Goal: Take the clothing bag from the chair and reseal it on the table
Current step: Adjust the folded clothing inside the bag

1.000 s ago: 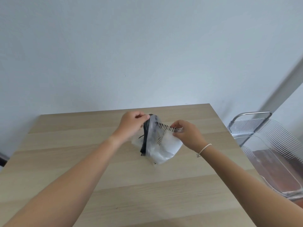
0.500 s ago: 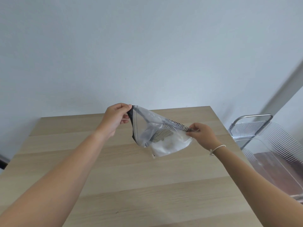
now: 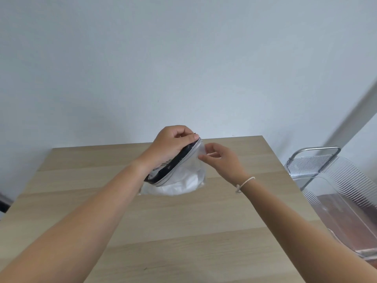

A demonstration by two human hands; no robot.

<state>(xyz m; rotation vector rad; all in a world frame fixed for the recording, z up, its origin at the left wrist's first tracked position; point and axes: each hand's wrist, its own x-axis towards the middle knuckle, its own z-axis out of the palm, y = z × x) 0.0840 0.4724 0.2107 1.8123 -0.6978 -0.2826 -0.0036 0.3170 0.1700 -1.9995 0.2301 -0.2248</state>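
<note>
- A clear plastic clothing bag with a dark zip strip is seen just above the centre of the frame, over the far half of a pale wooden table with a plank pattern; its lower edge appears to rest on the tabletop, while its upper corner is lifted.
- White folded fabric is visible inside the bag, gathered in the lower part.
- The dark zip strip is seen running diagonally from about 7 o'clock to 1 o'clock across the bag, with a grey band beside it.
- The left hand is closed on the bag's upper corner, with the thumb and fingers pinched at the top end of the strip; the left forearm enters from 7 o'clock.
- The right hand is placed just beside the left one, at 3 o'clock from the bag's upper corner; its fingers are narrowly curled against the clear film near that corner, but whether the film is actually pinched cannot be told.
- A thin white cord bracelet is worn on the right wrist.
- A transparent ribbed plastic chair with a metal tube frame is seen at 3 o'clock, well apart from the bag, beside the table's right edge.
- A plain pale wall fills the upper half of the view, behind the table's far edge.
</note>
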